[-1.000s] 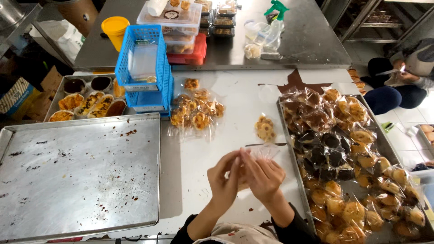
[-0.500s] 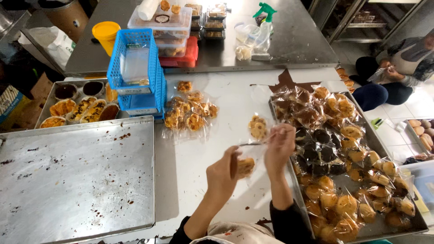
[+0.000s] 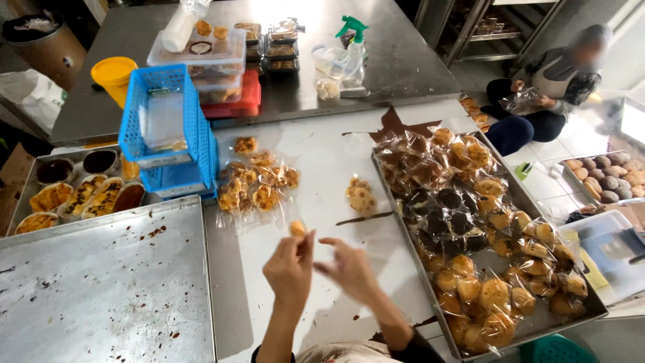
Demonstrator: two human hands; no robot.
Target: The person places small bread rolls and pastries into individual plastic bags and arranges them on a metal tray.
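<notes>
Two hands are raised over the white table [image 3: 322, 175], close together but not touching. The left hand [image 3: 290, 263] pinches a small golden pastry [image 3: 297, 228] at its fingertips, fingers closed on it. The right hand [image 3: 349, 267] is just beside it, fingers loosely spread and holding nothing. Beyond the hands, a heap of bagged pastries [image 3: 259, 183] lies on the table, and a smaller bag [image 3: 360, 195] sits to its right, near a dark streak. To the right, a metal tray [image 3: 591, 306] is crowded with wrapped buns, golden and dark. To the left lies a bare baking sheet [image 3: 101, 289] flecked with crumbs. Behind it a pan [image 3: 27, 191] holds filled tarts, and a blue basket [image 3: 168, 128] stands beside the heap. Farther back are a yellow cup [image 3: 113, 72], clear boxes [image 3: 201, 57] and a green-topped spray bottle [image 3: 354, 50]. Another person [image 3: 547, 84] sits on the floor at the upper right, holding a bag.
</notes>
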